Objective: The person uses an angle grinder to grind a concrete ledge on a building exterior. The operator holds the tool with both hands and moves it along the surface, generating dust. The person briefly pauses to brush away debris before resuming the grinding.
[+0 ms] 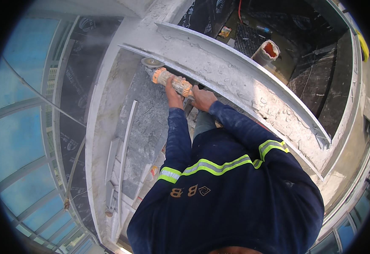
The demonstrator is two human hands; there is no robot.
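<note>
I hold an orange angle grinder (161,76), coated in pale dust, with both hands. My left hand (173,94) is closed round its body, and my right hand (202,99) grips its rear end. The grinder's disc (152,62) is at the lower metal strip (135,50) along a pale concrete ledge (252,93); whether it touches the strip I cannot tell. Beneath the grinder lies a grey, dusty surface (138,127), with long pale strips (125,139) lying toward its left.
An upright metal edge (235,51) runs along the ledge's far side, beside a dark pit with a pale pipe (264,53) and a grid mat (248,40). Left are dark sheeting (77,76), a dangling cable (32,86) and blue glazing (17,135). Yellow material (363,46) sits far right.
</note>
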